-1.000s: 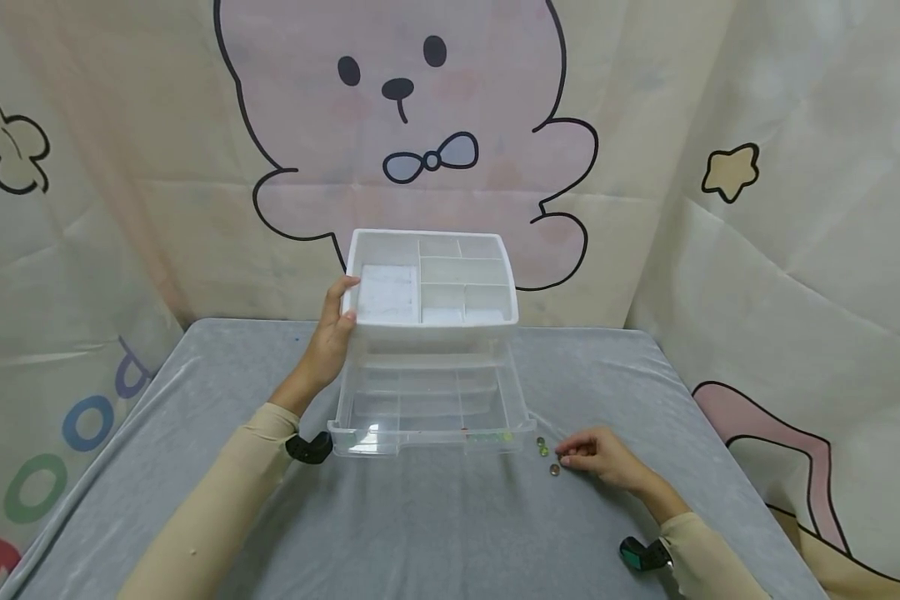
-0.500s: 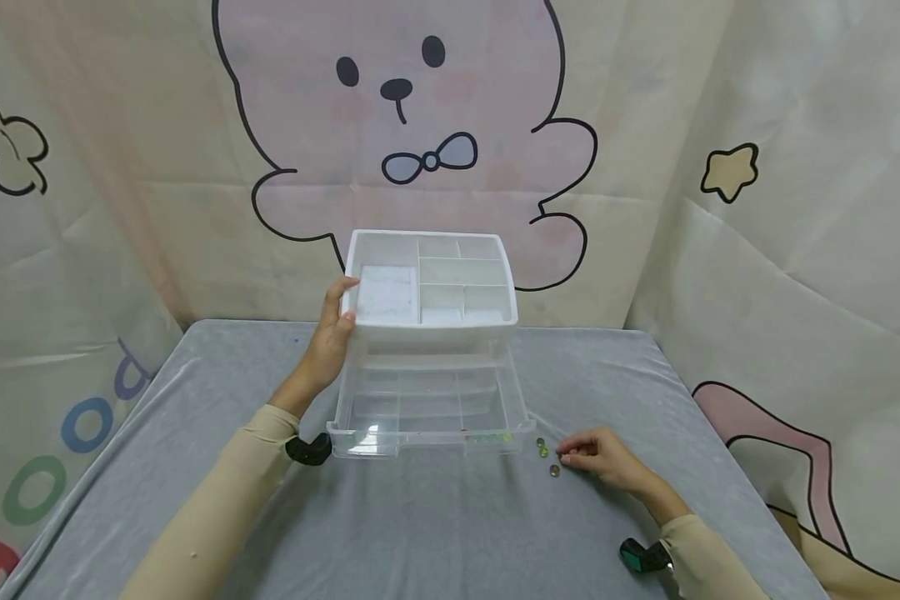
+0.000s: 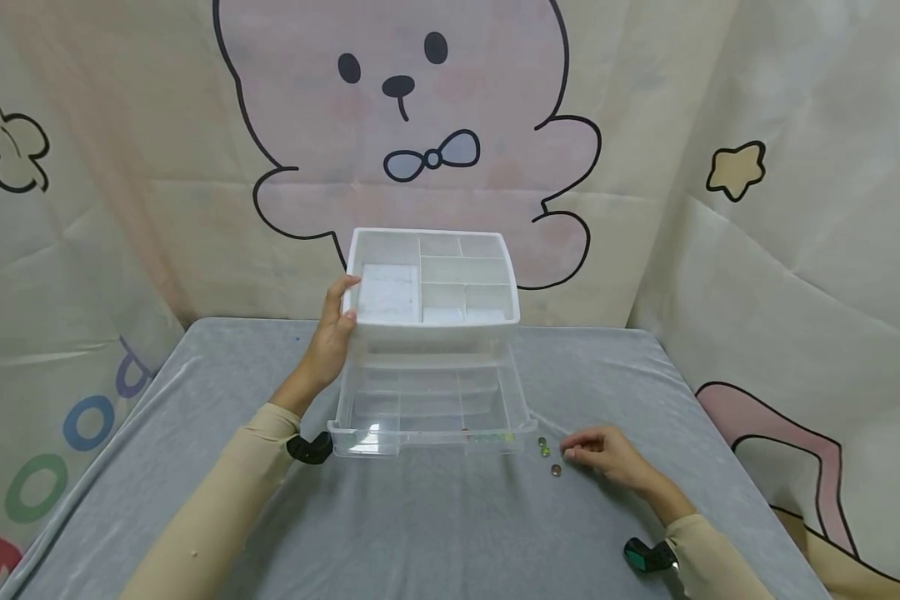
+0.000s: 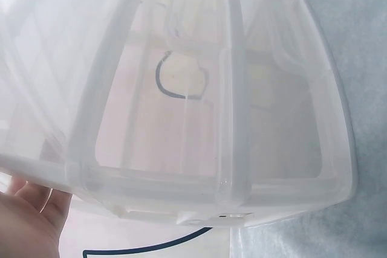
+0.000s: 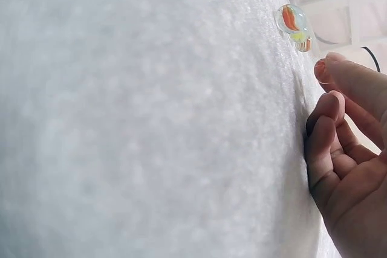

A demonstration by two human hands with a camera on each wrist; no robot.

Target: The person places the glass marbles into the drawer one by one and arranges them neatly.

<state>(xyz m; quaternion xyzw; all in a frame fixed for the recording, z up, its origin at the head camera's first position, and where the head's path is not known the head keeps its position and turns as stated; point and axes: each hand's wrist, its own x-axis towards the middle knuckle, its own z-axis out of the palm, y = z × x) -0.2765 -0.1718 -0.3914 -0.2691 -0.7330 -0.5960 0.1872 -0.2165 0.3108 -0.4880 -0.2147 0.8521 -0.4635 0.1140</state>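
My left hand grips the left edge of a storage box's white compartment top, with the thumb on the near side. In the left wrist view, the fingers curl at the top of the translucent box. Below the top, a clear drawer stands pulled out, with small coloured spots near its front right. My right hand lies low over the cloth, right of the drawer. Its thumb and forefinger pinch an orange-tinted glass marble. Beside it on the cloth lie a brown-looking marble and yellow-green marbles.
A grey cloth covers the table, whose back edge runs behind the box. Printed curtains hang at the back and both sides. The box stands near the table's middle, with cloth surface in front of it.
My right fingertips have drawn very slightly to the right, away from the marbles on the cloth. The left hand keeps its grip, and the box stays in place.
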